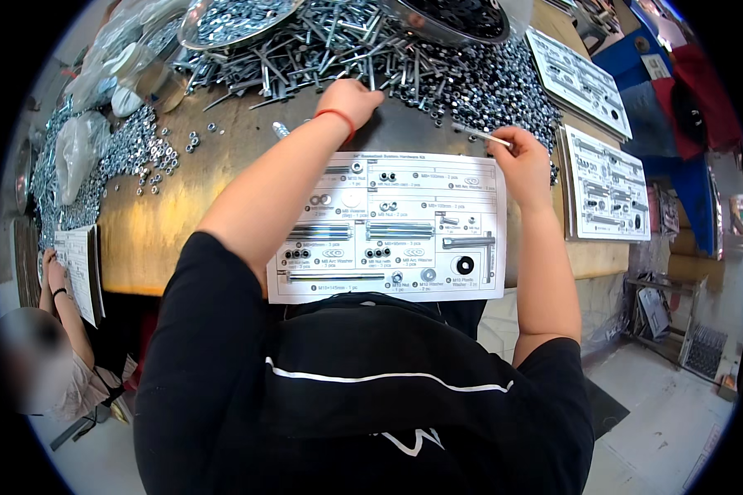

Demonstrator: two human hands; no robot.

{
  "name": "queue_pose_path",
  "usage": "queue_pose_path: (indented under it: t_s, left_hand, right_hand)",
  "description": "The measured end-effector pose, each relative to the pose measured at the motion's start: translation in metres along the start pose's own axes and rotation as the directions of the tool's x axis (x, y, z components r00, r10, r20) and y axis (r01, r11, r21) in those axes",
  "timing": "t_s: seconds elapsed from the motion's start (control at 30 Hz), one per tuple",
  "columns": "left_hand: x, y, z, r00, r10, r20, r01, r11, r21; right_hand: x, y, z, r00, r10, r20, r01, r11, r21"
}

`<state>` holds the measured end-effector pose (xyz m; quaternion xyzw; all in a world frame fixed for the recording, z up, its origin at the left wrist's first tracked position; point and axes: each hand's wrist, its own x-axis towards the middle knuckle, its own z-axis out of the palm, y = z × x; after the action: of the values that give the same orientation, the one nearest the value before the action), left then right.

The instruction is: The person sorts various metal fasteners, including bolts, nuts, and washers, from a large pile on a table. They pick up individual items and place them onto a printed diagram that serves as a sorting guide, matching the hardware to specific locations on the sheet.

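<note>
At the near edge of the bolt pile [330, 49], my left hand [351, 103] is closed with its fingers curled down among the bolts. What its fingertips grip, if anything, is hidden. My right hand [520, 157] pinches a long silver bolt [475, 132], which points left toward the heap of small nuts [487, 82]. Between my forearms lies a white card [491, 177] divided into boxes showing bolts, nuts and washers; whether these are real parts or pictures I cannot tell. My left forearm covers part of its left side.
Metal bowls of washers [231, 25] and dark parts [458, 16] stand behind the pile. Loose nuts [144, 153] and plastic bags [82, 157] lie at left. Similar cards [607, 181] are stacked at right. A co-worker's hand [54, 268] rests by another card at far left.
</note>
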<state>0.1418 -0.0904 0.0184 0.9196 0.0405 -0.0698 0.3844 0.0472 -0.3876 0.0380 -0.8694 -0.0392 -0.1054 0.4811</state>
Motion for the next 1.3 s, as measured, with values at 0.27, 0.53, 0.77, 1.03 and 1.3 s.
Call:
queue_pose_path:
  t_s: [0.27, 0.53, 0.77, 1.03, 1.3]
  left_hand:
    - [-0.094, 0.024, -0.013, 0.81, 0.45, 0.376, -0.575, 0.735, 0.359]
    - [-0.092, 0.015, -0.008, 0.819, 0.414, 0.398, -0.572, 0.656, 0.493]
    - [-0.096, 0.007, -0.007, 0.838, 0.439, 0.323, -0.545, 0.67, 0.504]
    - [-0.096, 0.006, -0.007, 0.861, 0.383, 0.334, -0.505, 0.715, 0.482]
    - [-0.094, 0.003, -0.007, 0.862, 0.376, 0.34, -0.502, 0.733, 0.46]
  right_hand:
    - [-0.034, 0.032, -0.005, 0.969, 0.172, 0.176, -0.183, 0.982, 0.048]
    - [-0.03, 0.027, -0.004, 0.954, -0.257, 0.157, 0.29, 0.925, -0.247]
    - [-0.033, 0.027, 0.001, 0.959, -0.254, 0.127, 0.281, 0.909, -0.307]
    - [-0.029, 0.026, 0.003, 0.946, -0.284, 0.158, 0.321, 0.891, -0.321]
    - [-0.024, 0.026, -0.001, 0.924, -0.305, 0.232, 0.367, 0.879, -0.306]
